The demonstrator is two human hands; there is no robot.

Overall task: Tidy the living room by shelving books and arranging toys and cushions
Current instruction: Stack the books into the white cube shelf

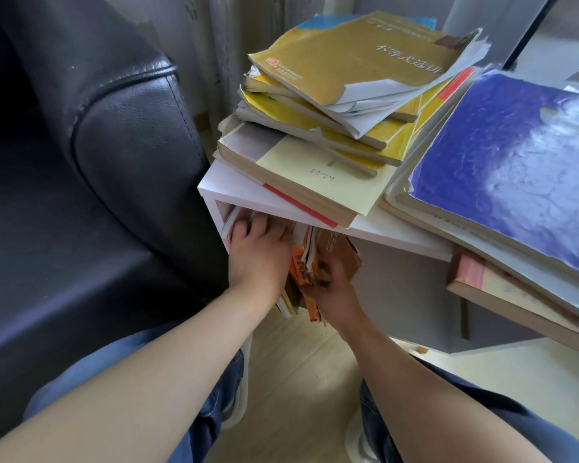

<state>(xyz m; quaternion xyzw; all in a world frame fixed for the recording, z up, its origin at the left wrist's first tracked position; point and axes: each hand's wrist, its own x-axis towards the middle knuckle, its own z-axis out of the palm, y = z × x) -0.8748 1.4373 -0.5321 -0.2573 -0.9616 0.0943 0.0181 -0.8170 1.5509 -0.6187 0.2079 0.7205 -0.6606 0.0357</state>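
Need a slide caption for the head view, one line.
Left hand rests on upright books in the white shelf while the right hand grips a brown book; book stacks lie on top.
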